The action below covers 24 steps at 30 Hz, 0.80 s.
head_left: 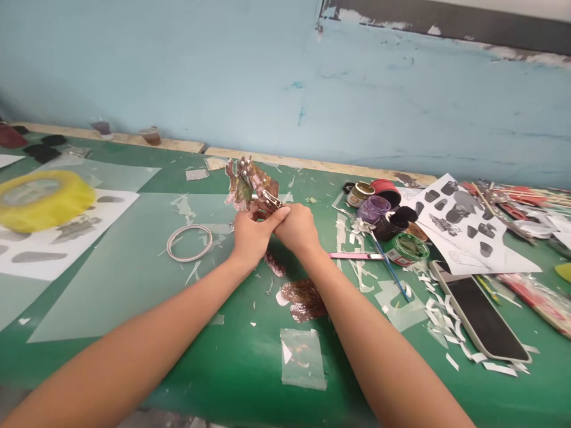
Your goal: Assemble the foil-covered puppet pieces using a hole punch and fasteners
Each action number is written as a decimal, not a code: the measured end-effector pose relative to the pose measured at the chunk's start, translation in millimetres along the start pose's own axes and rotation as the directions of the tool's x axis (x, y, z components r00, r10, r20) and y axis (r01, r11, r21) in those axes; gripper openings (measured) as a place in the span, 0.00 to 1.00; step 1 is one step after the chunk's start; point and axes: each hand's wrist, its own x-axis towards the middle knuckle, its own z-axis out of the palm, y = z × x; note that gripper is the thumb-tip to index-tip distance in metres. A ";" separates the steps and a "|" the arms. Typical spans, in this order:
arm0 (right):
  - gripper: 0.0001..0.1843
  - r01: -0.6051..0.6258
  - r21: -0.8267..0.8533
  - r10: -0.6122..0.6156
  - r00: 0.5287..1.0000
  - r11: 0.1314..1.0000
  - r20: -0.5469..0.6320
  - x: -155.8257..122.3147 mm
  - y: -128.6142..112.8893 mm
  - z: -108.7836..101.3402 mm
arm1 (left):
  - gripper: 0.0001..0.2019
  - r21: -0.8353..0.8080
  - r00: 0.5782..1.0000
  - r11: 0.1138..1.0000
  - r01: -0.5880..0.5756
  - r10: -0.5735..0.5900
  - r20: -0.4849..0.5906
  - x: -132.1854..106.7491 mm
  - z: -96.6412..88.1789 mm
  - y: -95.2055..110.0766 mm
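Above the middle of the green table, both hands meet at a brown and green painted craft piece (256, 178) with small pale beads on it. My left hand (250, 238) is closed around its lower part. Beside it, my right hand (297, 229) is closed with its fingers turned away from view, pressed against the same piece. A narrow shiny strip (272, 200) shows at the fingertips; its kind is unclear. Below the hands lie a small glittery brown strip (275, 264) and a larger shiny brown piece (303, 299), partly hidden by my right forearm.
A thin tape roll (189, 242) lies left of the hands, a big yellow tape roll (44, 199) farther left. Open paint jars (405, 247), a blue brush (392, 270), a pink-handled tool (357, 256), printed sheets (464, 229), paper scraps and a phone (484, 315) lie on the right.
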 end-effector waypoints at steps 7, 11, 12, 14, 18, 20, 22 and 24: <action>0.13 0.004 0.421 -0.001 1.000 0.907 -0.007 3.1 18.0 0.4 | 0.17 -0.077 0.981 0.995 0.062 -0.046 0.188 -1.9 2.2 6.3; 0.18 -0.007 0.505 0.024 0.999 0.863 -0.027 3.9 19.7 -1.2 | 0.18 -0.177 0.973 0.975 0.135 -0.096 0.212 -2.2 -0.3 8.9; 0.19 -0.022 0.532 0.048 0.998 0.847 -0.035 4.2 19.8 -1.5 | 0.18 -0.185 0.975 0.973 0.138 -0.100 0.201 -1.6 -1.5 9.8; 0.18 -0.053 0.604 0.105 0.993 0.795 -0.051 4.5 20.1 -2.5 | 0.16 -0.183 0.982 0.974 0.134 -0.106 0.157 0.4 -4.2 11.6; 0.18 -0.123 0.807 0.193 0.981 0.577 0.012 2.4 20.4 -8.9 | 0.11 -0.170 0.989 0.975 0.142 -0.133 0.063 5.8 -9.5 13.3; 0.18 -0.165 0.882 0.241 0.969 0.441 0.061 0.6 20.5 -12.4 | 0.10 -0.174 0.990 0.974 0.142 -0.136 0.048 7.7 -11.4 13.0; 0.18 -0.184 0.923 0.294 0.952 0.338 0.082 -0.6 21.4 -13.9 | 0.10 -0.183 0.990 0.973 0.141 -0.133 0.056 8.2 -12.3 12.6; 0.17 -0.189 0.939 0.333 0.939 0.287 0.087 -0.7 23.5 -12.3 | 0.10 -0.196 0.988 0.970 0.146 -0.133 0.073 7.4 -12.4 12.7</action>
